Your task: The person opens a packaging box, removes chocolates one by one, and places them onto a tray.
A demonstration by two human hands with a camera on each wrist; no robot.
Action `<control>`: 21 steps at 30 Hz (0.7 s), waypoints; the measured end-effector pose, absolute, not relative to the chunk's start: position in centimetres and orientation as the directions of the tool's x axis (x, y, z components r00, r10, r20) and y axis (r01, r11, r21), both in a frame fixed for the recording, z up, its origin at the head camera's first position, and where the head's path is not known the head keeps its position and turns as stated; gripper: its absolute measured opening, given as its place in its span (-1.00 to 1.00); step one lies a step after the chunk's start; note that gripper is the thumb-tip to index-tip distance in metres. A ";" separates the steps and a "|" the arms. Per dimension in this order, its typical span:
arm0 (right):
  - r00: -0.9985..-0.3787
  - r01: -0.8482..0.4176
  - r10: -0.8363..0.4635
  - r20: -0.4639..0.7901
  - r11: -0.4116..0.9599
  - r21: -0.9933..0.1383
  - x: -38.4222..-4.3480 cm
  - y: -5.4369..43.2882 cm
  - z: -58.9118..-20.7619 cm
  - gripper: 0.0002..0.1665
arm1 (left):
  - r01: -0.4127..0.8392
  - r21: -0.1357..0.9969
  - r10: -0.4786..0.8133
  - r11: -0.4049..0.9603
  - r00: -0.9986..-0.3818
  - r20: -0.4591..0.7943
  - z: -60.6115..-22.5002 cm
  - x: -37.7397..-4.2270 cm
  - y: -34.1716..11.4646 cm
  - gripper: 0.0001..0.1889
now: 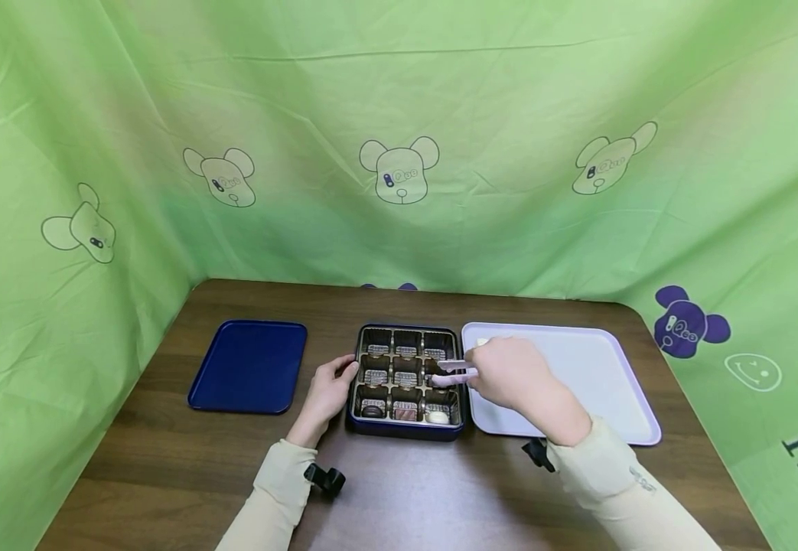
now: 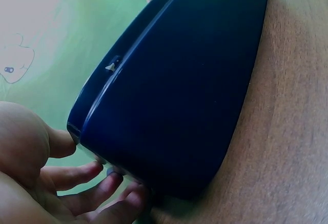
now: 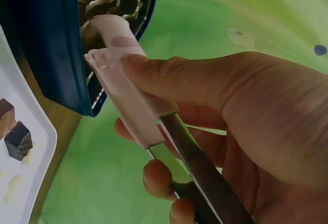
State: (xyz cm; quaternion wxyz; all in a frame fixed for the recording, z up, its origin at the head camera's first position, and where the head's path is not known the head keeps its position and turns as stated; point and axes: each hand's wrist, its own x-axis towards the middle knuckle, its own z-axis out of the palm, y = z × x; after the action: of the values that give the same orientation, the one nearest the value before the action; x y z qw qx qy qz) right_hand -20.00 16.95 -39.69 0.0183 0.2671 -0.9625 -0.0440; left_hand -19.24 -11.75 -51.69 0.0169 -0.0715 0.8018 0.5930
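A dark blue chocolate box (image 1: 407, 433) with a gold-edged, nine-compartment insert stands in the middle of the table. In its near row lie a dark round chocolate (image 1: 373, 412), a brown square chocolate (image 1: 405, 414) and a white chocolate (image 1: 438, 418). My left hand (image 1: 328, 394) holds the box's left side, thumb at the rim and bent fingers against the wall (image 2: 154, 111). Between thumb and fingers, my right hand (image 1: 512, 373) grips tongs (image 3: 136, 90) with pale pink, paw-shaped tips and metal handles. The tips reach over the middle row's right compartment; I cannot tell whether they hold anything.
Right of the box lies a white tray (image 1: 578, 375) with a lilac rim, partly under my right arm. Chocolates, including a dark faceted one (image 3: 18, 141), lie on it. A flat blue lid (image 1: 250, 367) sits at the left. Green printed cloth (image 1: 399, 92) hangs behind the table.
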 end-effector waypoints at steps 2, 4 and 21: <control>-0.857 -0.512 -0.515 -0.003 0.853 0.101 -20.1 16.7 -39.8 -0.84 | -0.138 0.949 -0.095 0.283 -0.989 -0.116 -51.7 -19.3 -11.7 -0.63; -0.858 -0.512 -0.514 -0.012 0.852 0.106 -20.1 16.4 -39.8 -0.78 | -0.130 0.949 -0.093 0.287 -0.990 -0.108 -51.6 -19.3 -11.7 -0.63; -0.840 -0.539 -0.538 -0.070 0.814 0.216 -20.6 13.1 -40.6 -0.78 | -0.132 0.954 -0.094 0.271 -0.989 -0.110 -51.6 -19.2 -11.7 -0.63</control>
State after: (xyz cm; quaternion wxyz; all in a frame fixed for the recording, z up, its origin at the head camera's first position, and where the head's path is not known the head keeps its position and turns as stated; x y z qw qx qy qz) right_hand -20.59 13.15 -40.61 -0.0026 0.2826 -0.9524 -0.1141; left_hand -19.24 -11.73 -51.60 0.0156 -0.0710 0.7969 0.5997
